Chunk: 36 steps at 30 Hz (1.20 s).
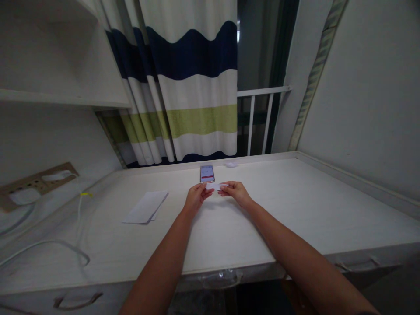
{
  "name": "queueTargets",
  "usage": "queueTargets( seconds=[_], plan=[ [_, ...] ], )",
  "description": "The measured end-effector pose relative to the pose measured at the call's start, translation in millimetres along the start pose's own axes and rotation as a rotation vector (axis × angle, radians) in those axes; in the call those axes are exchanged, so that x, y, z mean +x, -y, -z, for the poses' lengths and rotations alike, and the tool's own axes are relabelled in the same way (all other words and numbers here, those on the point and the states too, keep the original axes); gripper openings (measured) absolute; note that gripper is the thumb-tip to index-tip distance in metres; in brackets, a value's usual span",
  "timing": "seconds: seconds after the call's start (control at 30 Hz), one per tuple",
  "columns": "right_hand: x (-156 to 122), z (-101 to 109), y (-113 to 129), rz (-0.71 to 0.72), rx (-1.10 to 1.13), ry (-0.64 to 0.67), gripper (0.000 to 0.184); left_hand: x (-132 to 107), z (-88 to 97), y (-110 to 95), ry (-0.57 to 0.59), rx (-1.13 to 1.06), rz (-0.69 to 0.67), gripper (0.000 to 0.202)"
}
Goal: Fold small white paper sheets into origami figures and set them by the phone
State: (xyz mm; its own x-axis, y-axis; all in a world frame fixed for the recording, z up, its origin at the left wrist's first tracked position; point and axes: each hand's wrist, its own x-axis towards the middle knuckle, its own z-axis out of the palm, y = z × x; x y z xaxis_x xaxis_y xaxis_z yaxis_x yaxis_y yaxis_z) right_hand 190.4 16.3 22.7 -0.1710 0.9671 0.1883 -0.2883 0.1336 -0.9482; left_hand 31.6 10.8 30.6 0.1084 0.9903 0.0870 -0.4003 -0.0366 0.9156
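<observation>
A small white piece of paper, apparently folded, is held level just above the desk. My left hand pinches its left end between thumb and fingers. Its right end is gripped the same way by my right hand. Just beyond the paper, a phone with a lit screen lies on the desk. Off to the left of my left hand rests a small stack of white paper sheets. A crumpled white scrap lies near the desk's back edge.
The white desk has a raised rim at back and right. Power strips with plugs are at the left wall, and a white cable curves over the desk's left side. A striped curtain hangs behind. Drawer handles line the front.
</observation>
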Motion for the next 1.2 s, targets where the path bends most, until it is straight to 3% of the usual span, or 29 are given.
queueTargets(
  seconds=[0.2, 0.4, 0.53, 0.8, 1.2],
  plan=[
    [-2.0, -1.0, 1.9, -0.011, 0.040, 0.067, 0.025, 0.2, -0.2, -1.3, -0.021, 0.004, -0.031, 0.020],
    [-4.5, -0.2, 6.5, -0.002, 0.021, 0.059, 0.025, 2.3, 7.1, -6.8, -0.129, -0.032, -0.116, 0.023],
    [-4.7, -0.1, 6.3, 0.065, -0.005, 0.048, 0.031, 2.3, 5.9, -6.3, -0.093, -0.021, -0.080, 0.021],
    [-1.9, -3.5, 6.0, 0.027, -0.029, -0.030, 0.026, -0.1, 0.2, -2.4, -0.062, 0.016, -0.066, 0.020],
    [-4.0, -2.9, 6.2, 0.012, -0.013, 0.019, 0.026, 1.2, 3.0, -2.8, -0.056, 0.040, -0.089, 0.031]
  ],
)
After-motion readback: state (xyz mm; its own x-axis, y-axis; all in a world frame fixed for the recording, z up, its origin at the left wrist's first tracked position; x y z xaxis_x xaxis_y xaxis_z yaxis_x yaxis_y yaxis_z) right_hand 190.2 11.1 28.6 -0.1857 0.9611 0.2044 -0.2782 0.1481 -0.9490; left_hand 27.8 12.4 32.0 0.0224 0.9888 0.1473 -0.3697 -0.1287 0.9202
